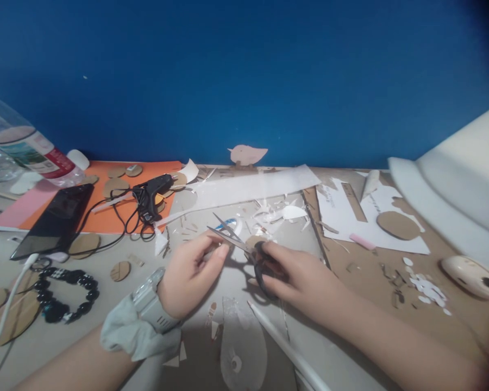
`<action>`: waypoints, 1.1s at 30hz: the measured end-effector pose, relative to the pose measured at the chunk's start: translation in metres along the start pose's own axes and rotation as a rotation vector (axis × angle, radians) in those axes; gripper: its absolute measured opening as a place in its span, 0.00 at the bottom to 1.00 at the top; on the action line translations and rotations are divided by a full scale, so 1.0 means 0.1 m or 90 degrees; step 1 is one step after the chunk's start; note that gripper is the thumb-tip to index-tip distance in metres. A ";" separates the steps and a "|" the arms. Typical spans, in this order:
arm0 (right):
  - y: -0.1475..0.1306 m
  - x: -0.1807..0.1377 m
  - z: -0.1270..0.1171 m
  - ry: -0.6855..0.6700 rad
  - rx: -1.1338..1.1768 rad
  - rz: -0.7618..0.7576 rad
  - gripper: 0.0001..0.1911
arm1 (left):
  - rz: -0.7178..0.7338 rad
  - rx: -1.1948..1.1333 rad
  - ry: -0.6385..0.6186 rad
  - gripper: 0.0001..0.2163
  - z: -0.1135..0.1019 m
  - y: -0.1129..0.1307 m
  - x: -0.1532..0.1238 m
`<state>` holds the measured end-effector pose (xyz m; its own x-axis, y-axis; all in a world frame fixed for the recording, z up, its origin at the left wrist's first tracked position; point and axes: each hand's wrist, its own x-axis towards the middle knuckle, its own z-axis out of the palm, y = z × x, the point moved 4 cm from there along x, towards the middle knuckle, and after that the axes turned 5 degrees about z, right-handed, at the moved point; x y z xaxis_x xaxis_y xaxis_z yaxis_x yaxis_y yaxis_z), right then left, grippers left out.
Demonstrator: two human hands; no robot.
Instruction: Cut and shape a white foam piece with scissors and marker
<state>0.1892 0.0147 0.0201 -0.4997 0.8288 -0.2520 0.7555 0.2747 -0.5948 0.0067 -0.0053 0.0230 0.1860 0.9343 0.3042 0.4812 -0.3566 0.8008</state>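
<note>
Head view: our right hand (297, 274) curls around the dark handles of a pair of scissors (239, 244), over a grey work surface (114, 304) strewn with scraps. The scissors extend from that grip leftward and away from us, their long axis aslant, the blades parted in a narrow V. Our left hand (189, 274) is the nearer to the tips: its thumb and fingers are bent close together just beneath the blades, though we cannot tell whether anything is pinched between them.

Thin, straight grey metal forms the blades. Nearer to us lies a translucent, teardrop-shaped piece (250, 347) bearing a small round eye, with a smooth white rod (286, 343) beside it. Beyond the hands, a long, pale strip (252, 187) stretches across the surface. At left, round brown cardboard discs (116, 189) rest on an orange sheet (161, 167), and a bracelet of glossy black beads (90, 295) lies nearer.
</note>
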 end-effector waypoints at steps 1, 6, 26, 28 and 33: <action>0.00 0.00 0.00 -0.007 0.000 0.001 0.07 | 0.001 0.001 0.000 0.08 0.00 0.00 0.00; -0.02 -0.01 -0.01 -0.019 -0.001 0.009 0.06 | 0.010 0.004 -0.001 0.08 0.00 0.02 0.01; 0.05 0.00 -0.02 0.078 -0.058 0.011 0.06 | -0.013 0.037 -0.011 0.08 0.01 -0.01 0.00; 0.07 0.00 -0.06 0.100 -0.056 0.025 0.06 | -0.024 0.065 -0.008 0.08 0.00 -0.02 0.01; 0.09 0.01 -0.08 0.135 -0.077 0.023 0.06 | 0.001 0.176 0.030 0.07 -0.03 -0.06 0.06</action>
<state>0.1985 0.0220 0.0205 -0.3811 0.9193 -0.0984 0.8230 0.2889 -0.4891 0.0027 0.0021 0.0212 0.1501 0.9307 0.3336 0.6976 -0.3388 0.6313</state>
